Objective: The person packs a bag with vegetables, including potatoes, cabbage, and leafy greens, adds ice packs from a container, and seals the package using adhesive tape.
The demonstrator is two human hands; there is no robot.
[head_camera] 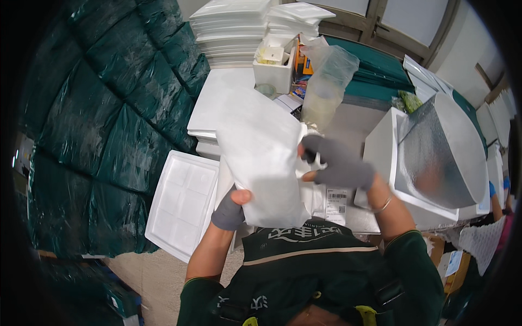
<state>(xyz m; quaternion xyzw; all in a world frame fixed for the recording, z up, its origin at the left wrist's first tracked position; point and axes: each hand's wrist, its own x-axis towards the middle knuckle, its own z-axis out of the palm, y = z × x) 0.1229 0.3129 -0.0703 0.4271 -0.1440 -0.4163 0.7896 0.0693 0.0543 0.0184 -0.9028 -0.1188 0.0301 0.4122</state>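
Observation:
A large white sheet or flat bag (261,163), soft and folded, is held up in front of my chest. My left hand (231,208), in a grey fingerless glove, grips its lower left edge with the thumb on top. At the right edge of the white material is my right hand (340,165), gloved the same way and blurred by motion. Its thumb and forefinger are apart, with nothing plainly between them; whether a fingertip touches the material is unclear. Below that hand lies a printed label (336,205) bearing writing and codes. The sheet hides much of what lies behind it.
On the left are a foam lid (183,199) and stacked green wrapped bales (110,122). Foam lids (230,32) pile at the back, beside a small foam box (271,77) and a clear plastic bag (328,89). Rightward, a foam box (377,138) holds a silver liner (440,150). Another person's blue-gloved hand (492,189) shows beyond.

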